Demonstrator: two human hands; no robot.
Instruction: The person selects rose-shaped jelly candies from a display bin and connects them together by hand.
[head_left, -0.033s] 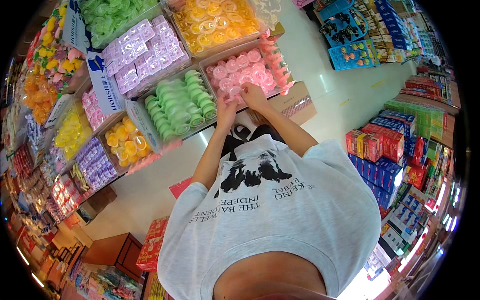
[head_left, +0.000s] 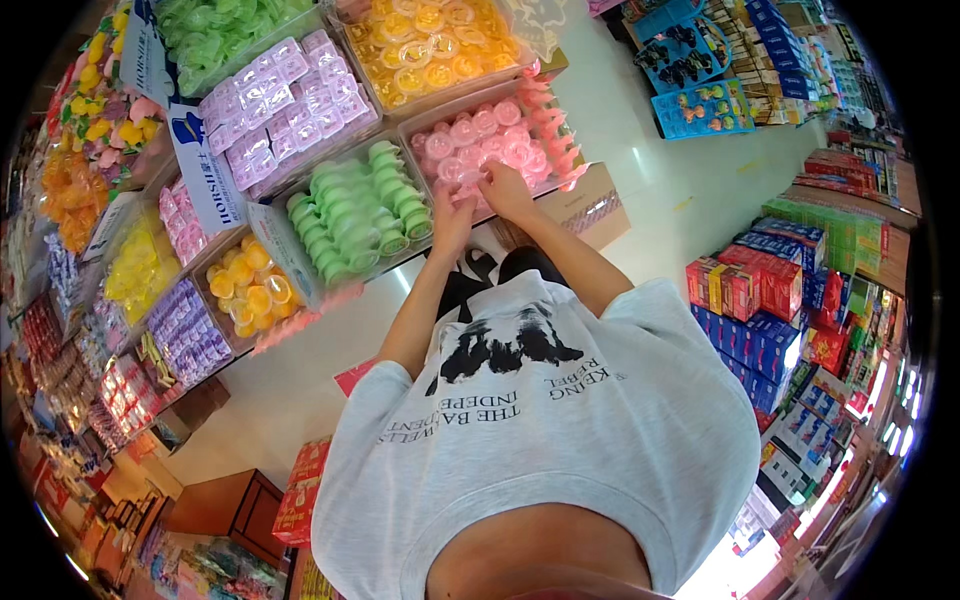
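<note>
Both hands are over the near edge of a clear bin [head_left: 408, 137] filled with round, shiny pink items [head_left: 487, 130] in several rows. My left hand [head_left: 453, 222] is at the bin's near left corner, fingers drawn together in a pinch. To its right and slightly farther in, my right hand [head_left: 508, 192] is closed too, its fingertips among the pink pieces. Something pink shows between the two hands, but the fingers cover most of it. Left of my hands stands a bin of round green items [head_left: 345, 205] in stacked rows.
Beyond lie bins of yellow-orange items [head_left: 430, 45], lilac packets [head_left: 290, 100] and green packs [head_left: 225, 40]. Pink frilled trim [head_left: 548, 120] edges the pink bin's right side. Below it sits a cardboard box [head_left: 590, 210]. Stacked red and blue boxes [head_left: 750, 290] stand at right.
The surroundings at right have shifted very slightly left in the picture. Both hands stay at the pink bin in nearly the same pose.
</note>
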